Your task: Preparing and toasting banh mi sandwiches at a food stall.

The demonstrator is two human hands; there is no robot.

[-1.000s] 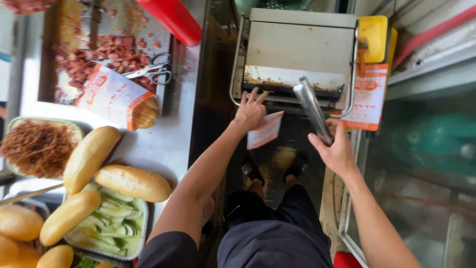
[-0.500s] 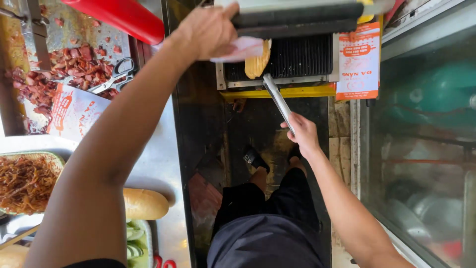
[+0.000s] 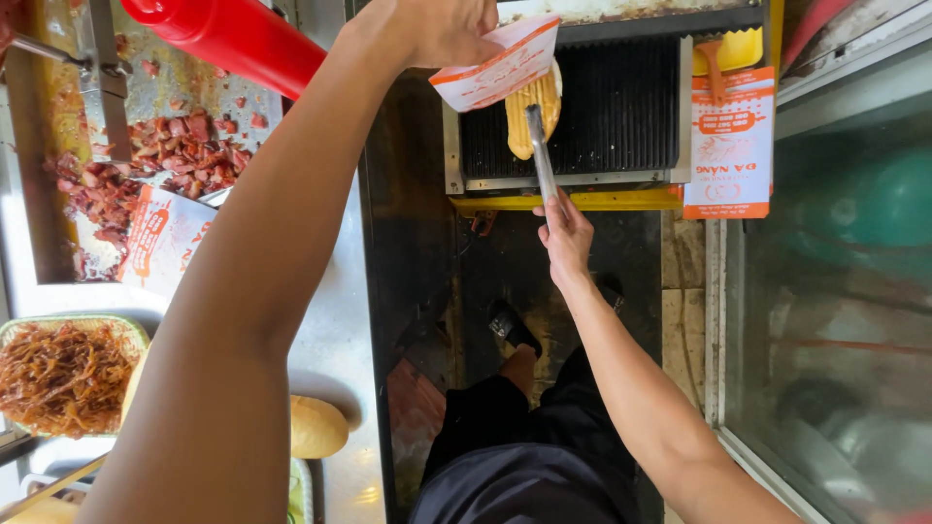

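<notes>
My left hand is raised at the top of the view and grips a white and orange paper sleeve held over the open grill press. My right hand holds metal tongs whose tips touch a pressed, ridged bread roll lying on the black ribbed plate. The roll's top end is partly under the paper sleeve.
A red squeeze bottle lies at top left. Chopped red meat sits in a steel tray, shredded brown filling in a basket, a bread roll on the counter. A stack of paper sleeves hangs beside the press. A glass case stands right.
The press lid has gone up out of view. My left hand now holds the paper sleeve over the roll, and my right hand has brought the tongs onto the roll.
</notes>
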